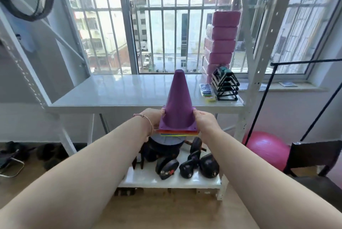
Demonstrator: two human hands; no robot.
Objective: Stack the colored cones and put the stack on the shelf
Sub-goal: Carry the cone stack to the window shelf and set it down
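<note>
Both hands' fingers [163,112], cone stack [178,103] between

A stack of cones [178,116], purple on top, is held upright between the left hand [152,117] and right hand [204,120], in front of the white shelf [114,95]. Dumbbells [196,164] are seen on the lower board.

Cone stack [178,106]: purple cone on top, upright, w/ red, orange, yellow, green, blue base edges showing under it. Held in mid-air just near of white shelf [114,90] front edge, centre-right.
</note>
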